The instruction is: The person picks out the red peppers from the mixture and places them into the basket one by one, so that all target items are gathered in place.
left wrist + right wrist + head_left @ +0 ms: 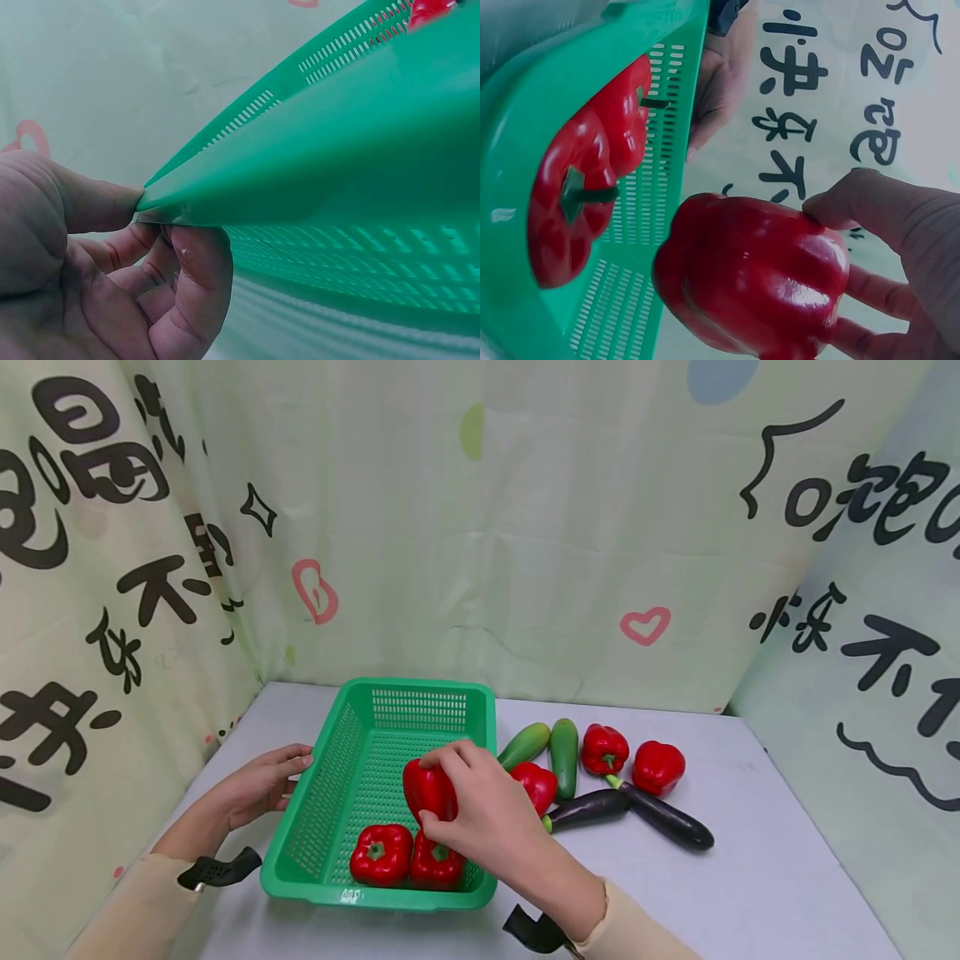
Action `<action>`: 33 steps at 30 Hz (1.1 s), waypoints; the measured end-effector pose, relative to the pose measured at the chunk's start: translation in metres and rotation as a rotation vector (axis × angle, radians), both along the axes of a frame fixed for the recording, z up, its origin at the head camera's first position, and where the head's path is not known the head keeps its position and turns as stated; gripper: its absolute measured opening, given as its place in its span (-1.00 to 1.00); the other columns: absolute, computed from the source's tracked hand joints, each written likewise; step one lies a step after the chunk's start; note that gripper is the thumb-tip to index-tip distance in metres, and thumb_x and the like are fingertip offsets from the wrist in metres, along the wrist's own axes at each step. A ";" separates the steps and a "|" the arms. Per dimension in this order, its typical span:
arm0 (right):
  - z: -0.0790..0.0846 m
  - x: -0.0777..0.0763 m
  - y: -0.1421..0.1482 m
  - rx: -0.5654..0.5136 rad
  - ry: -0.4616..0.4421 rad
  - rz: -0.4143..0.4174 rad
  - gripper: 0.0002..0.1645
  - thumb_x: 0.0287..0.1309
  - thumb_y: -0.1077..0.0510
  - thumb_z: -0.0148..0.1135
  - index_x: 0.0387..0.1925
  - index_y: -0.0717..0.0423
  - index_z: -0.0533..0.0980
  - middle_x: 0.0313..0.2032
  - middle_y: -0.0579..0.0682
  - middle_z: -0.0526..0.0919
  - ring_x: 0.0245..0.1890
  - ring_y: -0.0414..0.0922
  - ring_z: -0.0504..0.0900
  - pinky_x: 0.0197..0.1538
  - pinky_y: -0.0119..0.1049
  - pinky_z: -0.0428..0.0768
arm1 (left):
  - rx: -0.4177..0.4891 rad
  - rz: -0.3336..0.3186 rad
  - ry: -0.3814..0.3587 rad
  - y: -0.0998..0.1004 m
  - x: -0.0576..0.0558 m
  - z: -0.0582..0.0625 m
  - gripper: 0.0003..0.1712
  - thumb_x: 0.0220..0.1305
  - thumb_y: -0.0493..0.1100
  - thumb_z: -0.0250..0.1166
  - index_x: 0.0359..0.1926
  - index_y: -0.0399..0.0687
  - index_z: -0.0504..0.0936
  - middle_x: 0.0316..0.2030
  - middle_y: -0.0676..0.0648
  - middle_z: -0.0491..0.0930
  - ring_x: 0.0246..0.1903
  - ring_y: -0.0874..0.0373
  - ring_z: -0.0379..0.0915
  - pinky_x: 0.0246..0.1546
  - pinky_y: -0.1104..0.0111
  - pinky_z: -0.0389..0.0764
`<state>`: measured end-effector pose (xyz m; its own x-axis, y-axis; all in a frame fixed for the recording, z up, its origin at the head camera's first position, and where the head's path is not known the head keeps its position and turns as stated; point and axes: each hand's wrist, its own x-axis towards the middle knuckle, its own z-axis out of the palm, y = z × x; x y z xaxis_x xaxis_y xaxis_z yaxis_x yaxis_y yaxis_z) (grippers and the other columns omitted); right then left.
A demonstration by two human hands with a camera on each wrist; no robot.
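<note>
A green plastic basket [378, 689] stands on the table, and my left hand [262, 787] pinches its left rim between thumb and curled fingers. In the left wrist view the thumb lies on top of the basket's rim [300, 165]. Over the basket's right part, my right hand [487, 802] holds a red bell pepper [429, 789], thumb on one side and fingers on the other. Two more red bell peppers lie side by side in the near end of the basket, one at the left [381, 855] and one at the right [437, 862], partly under the held pepper.
Right of the basket lie green zucchini [564, 758], two eggplants [667, 818] and several red bell peppers [658, 767], one partly behind my right hand. A printed curtain [480, 568] closes off the back and sides of the white table [750, 877].
</note>
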<state>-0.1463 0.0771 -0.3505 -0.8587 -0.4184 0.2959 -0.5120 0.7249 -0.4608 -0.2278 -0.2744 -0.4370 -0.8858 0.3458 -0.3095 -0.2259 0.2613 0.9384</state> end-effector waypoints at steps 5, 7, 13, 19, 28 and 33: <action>0.002 -0.001 -0.009 -0.003 0.006 0.021 -0.35 0.04 -0.02 0.56 0.18 -0.10 0.52 0.11 -0.14 0.59 0.10 -0.13 0.56 -0.15 -0.32 0.72 | 0.007 -0.004 0.000 0.000 0.000 0.000 -0.30 0.65 0.07 0.00 0.46 -0.40 0.12 -0.12 0.02 0.67 -0.16 0.14 0.70 -0.10 0.25 0.74; 0.002 -0.001 -0.012 -0.005 -0.001 0.030 -0.35 0.06 -0.02 0.55 0.18 -0.10 0.52 0.12 -0.14 0.59 0.10 -0.15 0.56 -0.14 -0.33 0.72 | 0.010 -0.005 -0.003 0.000 0.000 0.001 -0.30 0.65 0.06 -0.01 0.46 -0.40 0.12 -0.12 0.03 0.67 -0.16 0.15 0.70 -0.09 0.25 0.74; 0.000 -0.001 -0.021 -0.008 -0.036 0.047 -0.36 0.07 -0.04 0.55 0.18 -0.10 0.51 0.13 -0.14 0.59 0.10 -0.16 0.57 -0.13 -0.33 0.72 | 0.021 -0.016 -0.011 -0.001 0.000 0.002 -0.31 0.66 0.06 -0.02 0.46 -0.41 0.11 -0.12 0.03 0.67 -0.16 0.15 0.70 -0.09 0.25 0.74; -0.003 0.002 -0.032 -0.033 -0.029 0.098 -0.38 0.06 -0.03 0.55 0.15 -0.09 0.51 0.11 -0.17 0.60 0.06 -0.19 0.58 -0.14 -0.42 0.68 | 0.024 -0.021 -0.017 0.000 0.000 0.003 -0.32 0.66 0.06 -0.02 0.45 -0.40 0.13 -0.11 0.03 0.66 -0.15 0.16 0.70 -0.10 0.26 0.74; -0.007 0.011 -0.049 -0.090 0.033 0.183 -0.33 0.02 0.00 0.59 0.13 -0.07 0.47 0.11 -0.17 0.60 0.08 -0.23 0.58 -0.10 -0.49 0.66 | 0.003 -0.024 -0.007 -0.001 0.000 0.002 -0.31 0.65 0.06 -0.01 0.46 -0.40 0.12 -0.06 0.00 0.65 -0.13 0.13 0.68 -0.08 0.25 0.73; -0.016 0.015 -0.062 -0.108 0.168 0.235 -0.42 0.02 0.03 0.60 0.02 -0.05 0.47 0.03 -0.15 0.62 0.07 -0.26 0.60 -0.06 -0.57 0.63 | 0.001 -0.035 -0.011 -0.001 -0.001 0.001 -0.29 0.64 0.07 0.00 0.48 -0.39 0.10 -0.01 -0.02 0.65 -0.08 0.12 0.68 -0.04 0.23 0.73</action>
<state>-0.1314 0.0154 -0.3663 -0.6773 -0.5585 0.4790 -0.7355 0.5292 -0.4231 -0.2292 -0.2757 -0.4356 -0.8696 0.3769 -0.3190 -0.2273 0.2681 0.9362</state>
